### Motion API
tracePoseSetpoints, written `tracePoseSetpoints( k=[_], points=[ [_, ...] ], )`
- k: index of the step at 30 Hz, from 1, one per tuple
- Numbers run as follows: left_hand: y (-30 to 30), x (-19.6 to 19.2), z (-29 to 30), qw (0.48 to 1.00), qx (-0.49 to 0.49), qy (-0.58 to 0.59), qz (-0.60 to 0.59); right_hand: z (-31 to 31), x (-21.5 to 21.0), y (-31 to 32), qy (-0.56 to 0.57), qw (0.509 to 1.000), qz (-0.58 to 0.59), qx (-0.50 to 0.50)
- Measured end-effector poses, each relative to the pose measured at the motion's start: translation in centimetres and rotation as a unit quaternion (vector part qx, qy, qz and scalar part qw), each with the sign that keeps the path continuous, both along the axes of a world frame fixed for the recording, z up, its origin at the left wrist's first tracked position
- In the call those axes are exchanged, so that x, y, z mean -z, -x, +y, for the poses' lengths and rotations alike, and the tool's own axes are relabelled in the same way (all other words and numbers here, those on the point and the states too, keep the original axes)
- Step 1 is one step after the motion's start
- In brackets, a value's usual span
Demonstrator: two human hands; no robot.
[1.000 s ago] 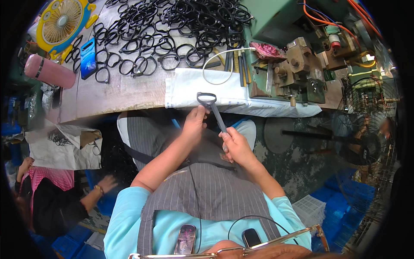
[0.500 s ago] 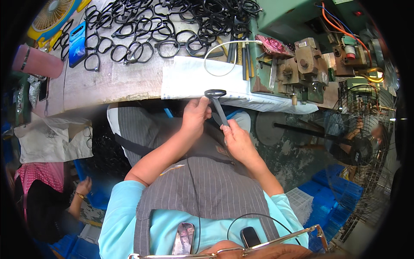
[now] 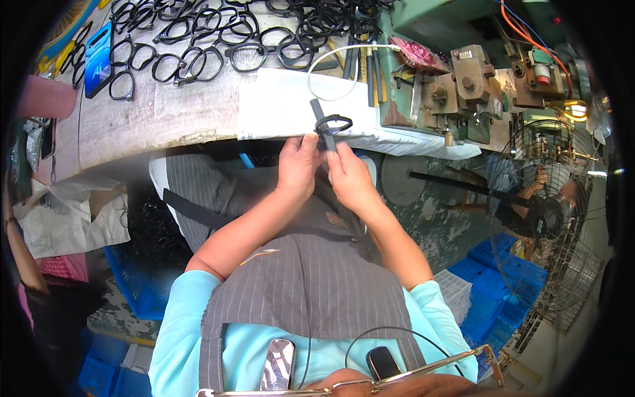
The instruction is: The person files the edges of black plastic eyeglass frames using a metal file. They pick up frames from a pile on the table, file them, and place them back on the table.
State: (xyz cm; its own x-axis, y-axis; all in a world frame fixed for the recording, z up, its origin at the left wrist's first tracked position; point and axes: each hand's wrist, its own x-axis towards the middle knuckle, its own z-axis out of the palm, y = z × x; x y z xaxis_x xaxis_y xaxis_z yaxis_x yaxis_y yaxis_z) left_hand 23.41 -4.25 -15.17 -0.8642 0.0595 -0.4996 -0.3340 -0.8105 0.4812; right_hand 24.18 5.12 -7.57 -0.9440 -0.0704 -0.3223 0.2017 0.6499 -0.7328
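My left hand is closed, thumb and fingers pinching a black eyeglass frame above the table's front edge. In my closed right hand is a flat dark-grey file. It passes through or across a rim of the frame, with its far end sticking out over the white cloth. Both hands are close together, nearly touching. My fingers hide the rest of the frame and the file's gripped end.
Many black eyeglass frames lie across the table's back. Several files rest beside a green machine. A white cable loop lies on the cloth. A wire-cage fan stands right; another person's arm shows left.
The file has moved forward through or across the frame's rim, and my right hand has come up close to my left. The person at left has shifted; the whole view has moved slightly.
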Motion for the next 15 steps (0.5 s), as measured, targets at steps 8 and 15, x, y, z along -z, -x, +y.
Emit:
tracePoseSetpoints(
  k=[8,15],
  points=[
    [0.0,0.6,0.6,1.000,-0.006,-0.002,0.027,2.0,-0.7,-3.9,0.064,0.989,-0.130,0.034],
    [-0.1,1.8,0.9,0.996,-0.025,0.002,0.091,0.7,2.4,-0.1,-0.122,0.988,0.089,-0.020]
  ],
)
